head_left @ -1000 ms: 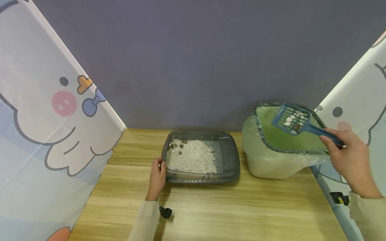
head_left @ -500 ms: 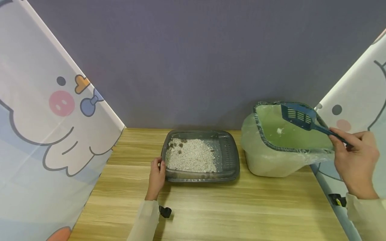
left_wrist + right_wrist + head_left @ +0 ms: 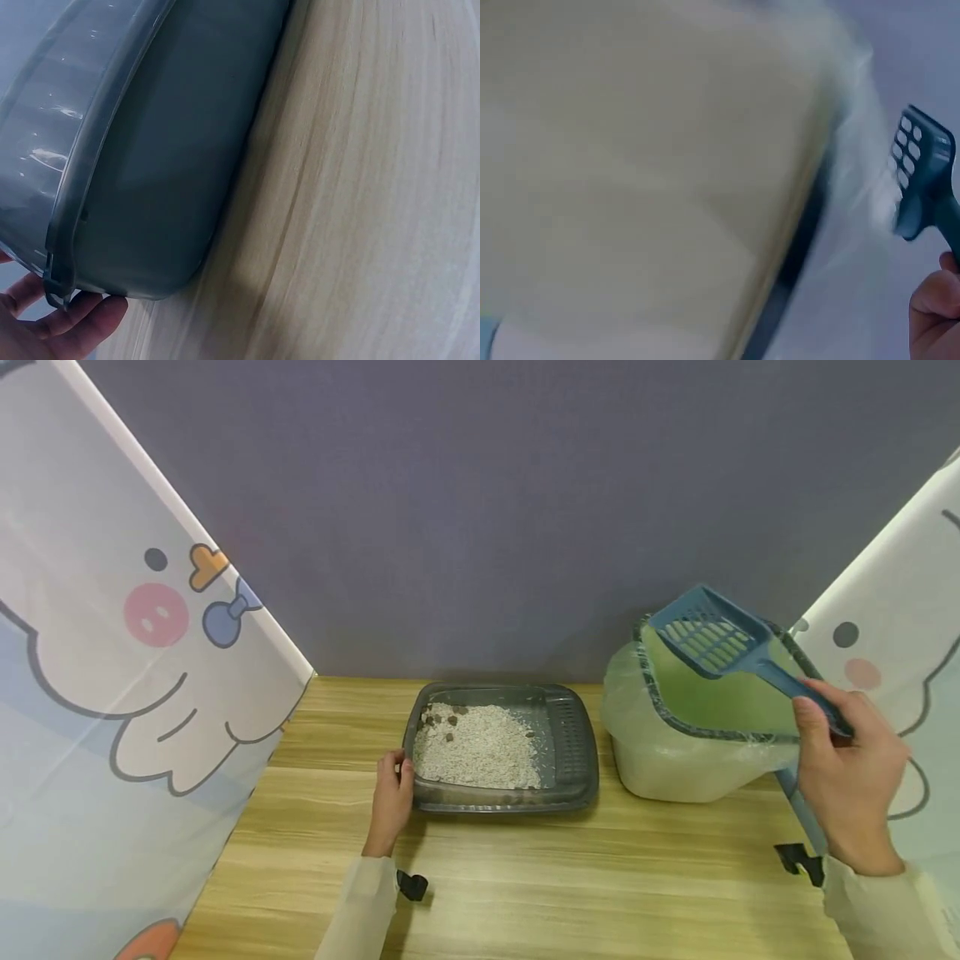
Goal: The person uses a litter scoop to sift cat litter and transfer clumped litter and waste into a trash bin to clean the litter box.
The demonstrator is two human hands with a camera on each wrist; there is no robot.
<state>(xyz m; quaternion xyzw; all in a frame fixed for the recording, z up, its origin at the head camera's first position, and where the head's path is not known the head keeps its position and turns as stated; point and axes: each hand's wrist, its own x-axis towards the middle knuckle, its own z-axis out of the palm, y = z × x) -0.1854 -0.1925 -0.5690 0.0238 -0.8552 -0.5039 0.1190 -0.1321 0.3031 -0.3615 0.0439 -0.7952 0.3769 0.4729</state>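
**Scoop held over the lined bin, other hand on the tray**

A wooden table [image 3: 525, 877] filled the space in front of a grey wall [image 3: 480, 485], with cartoon-printed curtains [image 3: 112, 652] hanging at either side. On the right of the table stood a bin [image 3: 675, 760] lined with a pale green bag, its dark rim showing through the plastic. To its left, well apart from it, lay a grey tray [image 3: 573, 752] with a heap of white litter [image 3: 480, 752] across its left part and a few dark lumps [image 3: 442, 722] at the far left corner of the heap.

The right hand [image 3: 851, 768] had its fingers curled round the handle of a blue slotted scoop [image 3: 708, 635], which was held up over the far edge of the bin, tilted, its slots looking empty. The right wrist view was blurred but showed the scoop [image 3: 922, 180] beside the bag.

The left hand [image 3: 392, 797] rested at the near left corner of the tray, thumb on the rim; from the wrist view its fingers [image 3: 82, 322] lay under the tray [image 3: 172, 150] edge, gripping it. A small black clip [image 3: 412, 887] lay on the table by the left sleeve.
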